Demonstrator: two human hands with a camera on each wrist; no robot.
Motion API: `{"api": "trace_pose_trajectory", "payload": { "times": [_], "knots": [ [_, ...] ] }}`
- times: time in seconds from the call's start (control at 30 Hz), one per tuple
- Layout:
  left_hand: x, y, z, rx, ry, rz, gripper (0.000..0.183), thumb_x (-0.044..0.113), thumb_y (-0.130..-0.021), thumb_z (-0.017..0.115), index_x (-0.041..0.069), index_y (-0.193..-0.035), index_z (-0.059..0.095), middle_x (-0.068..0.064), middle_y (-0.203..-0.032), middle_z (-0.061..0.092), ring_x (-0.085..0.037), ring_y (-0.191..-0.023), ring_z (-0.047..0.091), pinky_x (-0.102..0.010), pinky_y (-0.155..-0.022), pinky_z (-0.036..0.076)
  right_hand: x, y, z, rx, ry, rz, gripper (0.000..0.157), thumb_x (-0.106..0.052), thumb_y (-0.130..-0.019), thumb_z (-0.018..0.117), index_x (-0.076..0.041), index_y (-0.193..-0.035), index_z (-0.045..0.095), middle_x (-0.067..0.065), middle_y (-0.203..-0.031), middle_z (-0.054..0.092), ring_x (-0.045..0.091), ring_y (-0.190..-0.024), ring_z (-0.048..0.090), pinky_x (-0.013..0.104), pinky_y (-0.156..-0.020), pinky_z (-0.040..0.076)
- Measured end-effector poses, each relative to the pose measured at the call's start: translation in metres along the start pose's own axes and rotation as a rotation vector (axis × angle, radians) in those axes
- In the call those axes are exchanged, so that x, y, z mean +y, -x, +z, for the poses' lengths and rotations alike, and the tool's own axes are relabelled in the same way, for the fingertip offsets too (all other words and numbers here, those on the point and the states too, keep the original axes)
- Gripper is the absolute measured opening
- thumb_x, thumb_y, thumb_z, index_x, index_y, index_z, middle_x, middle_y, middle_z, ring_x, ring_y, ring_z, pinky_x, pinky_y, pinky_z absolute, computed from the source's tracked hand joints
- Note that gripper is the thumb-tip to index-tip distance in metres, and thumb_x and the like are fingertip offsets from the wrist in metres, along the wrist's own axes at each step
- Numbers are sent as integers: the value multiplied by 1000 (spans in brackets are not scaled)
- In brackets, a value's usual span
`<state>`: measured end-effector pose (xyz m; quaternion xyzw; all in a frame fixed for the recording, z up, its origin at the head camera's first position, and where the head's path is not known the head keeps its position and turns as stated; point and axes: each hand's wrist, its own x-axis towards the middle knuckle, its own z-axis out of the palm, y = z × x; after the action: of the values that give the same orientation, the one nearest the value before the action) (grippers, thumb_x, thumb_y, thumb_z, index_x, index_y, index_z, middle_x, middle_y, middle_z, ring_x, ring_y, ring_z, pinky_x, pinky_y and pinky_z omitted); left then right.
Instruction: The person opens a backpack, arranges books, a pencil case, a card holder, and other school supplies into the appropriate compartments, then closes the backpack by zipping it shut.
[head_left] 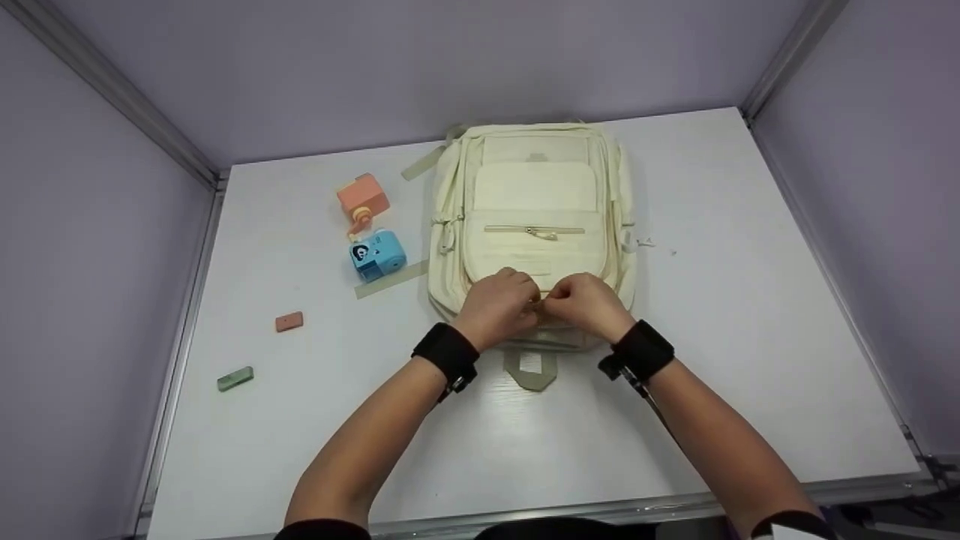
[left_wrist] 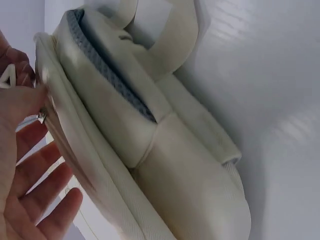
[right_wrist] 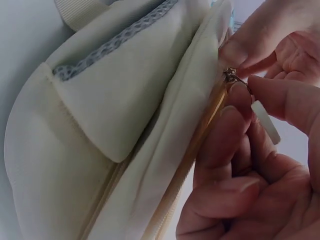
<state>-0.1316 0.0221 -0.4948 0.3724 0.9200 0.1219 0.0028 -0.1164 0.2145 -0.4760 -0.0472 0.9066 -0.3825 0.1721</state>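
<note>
A cream backpack (head_left: 536, 187) lies front side up, its grey-beige top loop (head_left: 532, 379) towards me. Both hands meet at its near end. My left hand (head_left: 499, 304) pinches the fabric edge beside the zipper slider (right_wrist: 230, 75) between thumb and index finger; its other fingers (left_wrist: 47, 175) spread loosely. With thumb and fingers, my right hand (head_left: 589, 304) pinches the zipper pull (right_wrist: 266, 122) close to the slider. The pull's pale tab sticks out past the fingers. A tan zipper track (right_wrist: 200, 135) runs along the pocket's edge away from the slider.
Left of the backpack lie an orange boxy object (head_left: 364, 196) and a blue one with a cartoon face (head_left: 379, 255). Further left are a small reddish block (head_left: 289, 322) and a green block (head_left: 235, 379). Straps (head_left: 390, 280) stick out leftward; white scraps (head_left: 646, 242) lie at right.
</note>
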Motion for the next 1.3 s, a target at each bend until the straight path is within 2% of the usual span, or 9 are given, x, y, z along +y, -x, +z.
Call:
{"api": "trace_pose_trajectory", "payload": {
  "times": [0.13,0.3,0.37,0.47,0.53,0.6,0.9,1.1,1.3],
  "knots": [
    [3,3,3,104,-30,-4,15,30,-94,74,15,-95,76,0,-94,67,-21,-87,60,-31,-75,50,2,0,-2,-27,-64,-20,32,-36,-93,73,-10,-75,76,-5,-67,63,13,-61,51,27,-58,39],
    [4,12,4,163,97,-89,10,18,-92,70,14,-95,79,-1,-89,66,-22,-81,61,-34,-71,50,5,3,-4,13,-111,-66,33,-36,-100,66,-9,-85,78,-1,-73,64,16,-65,53,32,-62,42],
    [5,15,3,164,149,-131,13,14,-90,69,14,-98,80,-1,-89,67,-22,-81,62,-35,-72,51,6,3,-3,56,-60,-115,24,-29,-100,66,-10,-93,79,0,-84,69,18,-75,58,35,-68,47],
    [6,18,3,158,173,-180,14,13,-90,68,14,-99,79,-1,-89,68,-22,-81,62,-35,-72,51,8,3,1,86,103,-232,16,-20,-96,69,-9,-101,79,4,-98,72,23,-89,62,39,-78,49],
    [7,18,4,150,178,-205,14,13,-91,68,13,-99,79,-2,-90,68,-22,-82,63,-35,-72,51,8,2,5,92,212,-318,17,-16,-92,73,-6,-104,79,6,-102,72,27,-95,63,41,-83,50],
    [8,19,4,141,182,-222,12,14,-93,67,13,-98,78,-2,-89,68,-22,-81,63,-35,-72,52,9,2,9,98,274,-367,19,-15,-90,76,-5,-106,79,7,-103,73,29,-96,62,43,-85,49],
    [10,22,5,62,206,-289,15,22,-101,62,13,-92,69,-1,-84,63,-19,-77,60,-35,-67,50,14,1,19,146,358,-380,13,-19,-92,80,-9,-99,80,3,-92,71,20,-85,66,38,-73,54],
    [4,26,5,64,225,-309,12,20,-100,64,12,-94,70,-1,-86,64,-19,-79,61,-35,-69,51,16,1,18,185,368,-413,11,-21,-90,81,-11,-94,80,1,-86,70,19,-79,66,38,-68,54],
    [-5,35,3,77,238,-320,15,23,-101,64,12,-93,70,0,-85,63,-17,-76,60,-33,-67,50,16,1,17,186,381,-427,10,-20,-90,81,-10,-94,80,1,-86,69,19,-78,66,38,-68,54]
  ]
}}
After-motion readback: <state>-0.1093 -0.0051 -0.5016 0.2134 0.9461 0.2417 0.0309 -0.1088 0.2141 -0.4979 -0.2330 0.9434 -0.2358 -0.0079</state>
